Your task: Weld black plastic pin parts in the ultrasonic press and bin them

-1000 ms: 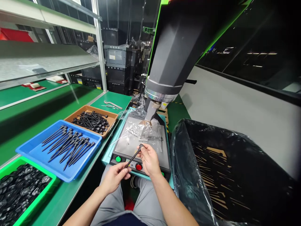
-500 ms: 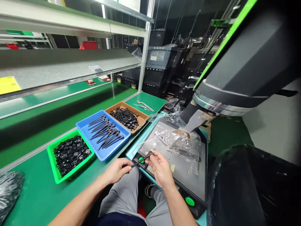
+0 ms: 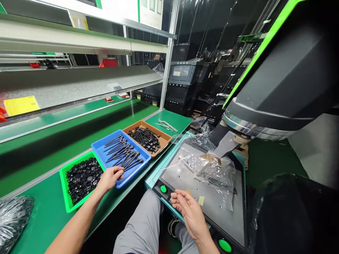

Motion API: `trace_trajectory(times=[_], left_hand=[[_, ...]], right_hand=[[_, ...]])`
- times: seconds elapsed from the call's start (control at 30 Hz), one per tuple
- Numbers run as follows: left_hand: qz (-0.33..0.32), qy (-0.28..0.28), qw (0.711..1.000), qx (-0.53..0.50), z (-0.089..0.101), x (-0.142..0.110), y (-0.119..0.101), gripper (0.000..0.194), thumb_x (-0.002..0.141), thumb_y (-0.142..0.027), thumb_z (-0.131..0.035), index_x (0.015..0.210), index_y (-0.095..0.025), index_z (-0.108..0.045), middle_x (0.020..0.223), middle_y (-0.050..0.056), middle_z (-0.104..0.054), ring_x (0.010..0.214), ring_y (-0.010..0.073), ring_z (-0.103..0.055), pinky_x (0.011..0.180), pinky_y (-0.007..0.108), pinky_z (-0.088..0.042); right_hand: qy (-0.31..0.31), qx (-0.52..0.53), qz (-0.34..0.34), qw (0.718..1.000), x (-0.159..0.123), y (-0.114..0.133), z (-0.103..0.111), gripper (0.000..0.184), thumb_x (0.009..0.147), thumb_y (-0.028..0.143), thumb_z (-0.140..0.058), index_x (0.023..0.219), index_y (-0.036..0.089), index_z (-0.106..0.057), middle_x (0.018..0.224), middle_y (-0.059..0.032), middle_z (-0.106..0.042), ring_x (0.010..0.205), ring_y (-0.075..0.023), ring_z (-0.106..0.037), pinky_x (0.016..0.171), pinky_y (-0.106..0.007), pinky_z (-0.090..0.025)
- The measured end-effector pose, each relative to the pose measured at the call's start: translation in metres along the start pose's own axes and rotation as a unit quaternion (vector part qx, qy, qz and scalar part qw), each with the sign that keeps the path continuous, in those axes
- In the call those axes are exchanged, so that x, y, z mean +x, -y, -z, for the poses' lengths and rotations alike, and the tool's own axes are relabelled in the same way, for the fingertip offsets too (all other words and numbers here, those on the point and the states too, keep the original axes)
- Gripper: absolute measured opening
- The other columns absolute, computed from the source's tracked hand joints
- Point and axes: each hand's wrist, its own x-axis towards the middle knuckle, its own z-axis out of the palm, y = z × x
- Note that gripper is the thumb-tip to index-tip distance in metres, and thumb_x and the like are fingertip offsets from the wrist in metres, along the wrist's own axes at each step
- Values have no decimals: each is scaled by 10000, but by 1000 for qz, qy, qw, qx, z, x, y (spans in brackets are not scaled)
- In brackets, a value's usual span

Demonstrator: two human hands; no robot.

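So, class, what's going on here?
One person works at a bench beside a machine. The left hand is at the near edge of the blue tray, by the thin end of one of its black rods; whether it grips that rod is unclear. The right hand is over the machine's front, beside a green button, with nothing visible in it. The green tray and brown tray, on either side of the blue one, hold more black parts.

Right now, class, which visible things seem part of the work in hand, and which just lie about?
Likely in use:
blue tray and its black rods, left hand at its edge
brown tray of black pieces
green tray of black parts
machine plate, right hand near its front edge

Apparently lying about:
wrench beyond the brown tray
yellow sheet on the shelf
stacked crates
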Motion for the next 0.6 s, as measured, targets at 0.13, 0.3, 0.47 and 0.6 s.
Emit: trace_trajectory(times=[0.13, 0.3, 0.47, 0.6], left_hand=[[-1, -2, 1000, 8, -2, 3, -2, 288, 679, -395, -697, 873, -184, -725, 697, 44, -700, 651, 251, -667, 624, 321, -502], [-13, -2, 998, 59, -5, 9, -9, 197, 699, -376, -675, 780, -203, -721, 653, 40, -687, 631, 249, -657, 626, 311, -480], [16, 30, 999, -27, -10, 15, -7, 214, 689, -380, -696, 769, -181, -696, 615, 41, -655, 578, 221, -612, 585, 308, -481], [32, 32, 997, -57, -11, 15, -7, 217, 669, -375, -722, 756, -181, -684, 629, 36, -653, 584, 210, -606, 581, 299, -482]], right_hand=[[-9, 2, -5, 1000, 0, -5, 5, 438, 693, 500, -809, 954, 174, -678, 892, -81, -706, 759, -198, -634, 684, -325, -516], [-19, -7, -14, 1000, -3, -10, 9, 465, 679, 522, -811, 951, 169, -676, 895, -88, -707, 755, -192, -628, 670, -312, -508], [-21, -15, -18, 1000, -6, -17, 14, 471, 701, 535, -787, 971, 165, -677, 911, -99, -707, 768, -208, -631, 674, -333, -507], [-23, -13, -22, 999, -6, -21, 17, 475, 694, 543, -787, 965, 168, -680, 904, -101, -708, 766, -218, -630, 676, -348, -506]])
